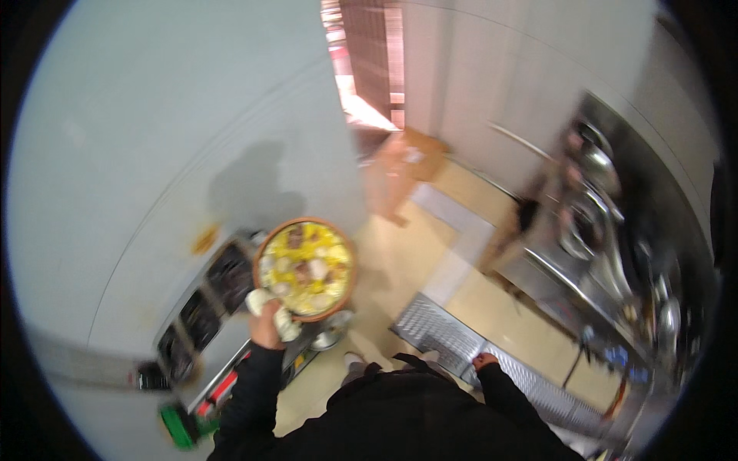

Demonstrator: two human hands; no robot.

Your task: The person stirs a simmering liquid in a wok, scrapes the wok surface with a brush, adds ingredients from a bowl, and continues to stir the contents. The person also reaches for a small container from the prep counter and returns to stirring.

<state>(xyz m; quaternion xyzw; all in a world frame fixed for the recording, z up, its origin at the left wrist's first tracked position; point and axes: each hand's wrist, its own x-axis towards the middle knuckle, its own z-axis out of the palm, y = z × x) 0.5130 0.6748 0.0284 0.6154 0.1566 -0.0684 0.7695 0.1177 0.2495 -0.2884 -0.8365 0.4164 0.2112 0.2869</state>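
In the lower left of the head view, my left hand (265, 328) grips a folded pale cloth (282, 322) against the near rim of a round brown dish (353, 276). Inside the dish lies food (305, 268) with yellow patches, brown pieces and whitish rounds. The underside of the dish and most of my left fingers are hidden. My right hand (486, 361) hangs low beside my body, above the metal floor plates, apart from any object. Blur and its small size keep me from telling how far its fingers are curled.
A row of dark containers (199, 314) runs along the left wall, near a green object (177, 425). At right is a stainless-steel counter (553, 282) with blurred metal cookware (585, 225). Ridged metal plates (438, 328) cover part of the floor. Brown cardboard (426, 154) stands by the doorway.
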